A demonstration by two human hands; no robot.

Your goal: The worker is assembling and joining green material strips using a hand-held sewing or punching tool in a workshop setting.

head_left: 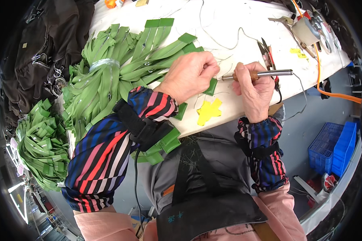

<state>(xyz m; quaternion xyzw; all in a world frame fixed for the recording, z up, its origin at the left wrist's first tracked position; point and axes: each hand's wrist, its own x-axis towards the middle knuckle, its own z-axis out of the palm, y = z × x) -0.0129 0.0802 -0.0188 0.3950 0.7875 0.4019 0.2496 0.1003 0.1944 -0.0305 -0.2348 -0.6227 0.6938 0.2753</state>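
Observation:
My left hand point(191, 74) pinches the end of a green zipper strip point(210, 87) against the white table point(229, 24). My right hand point(253, 88) grips a pen-shaped heat tool with a wooden handle and metal barrel point(265, 73); its tip points left, right at the zipper end by my left fingertips. A big bundle of green zippers point(108, 76), tied with clear tape, lies under my left forearm.
Another pile of green zippers point(40, 144) lies at far left, dark garments point(44, 44) behind it. Scissors point(268, 56), a yellow star-shaped scrap point(208, 111), a metal device with an orange cable point(307, 28) and loose threads are on the table. Blue crates point(334, 146) stand on the floor at right.

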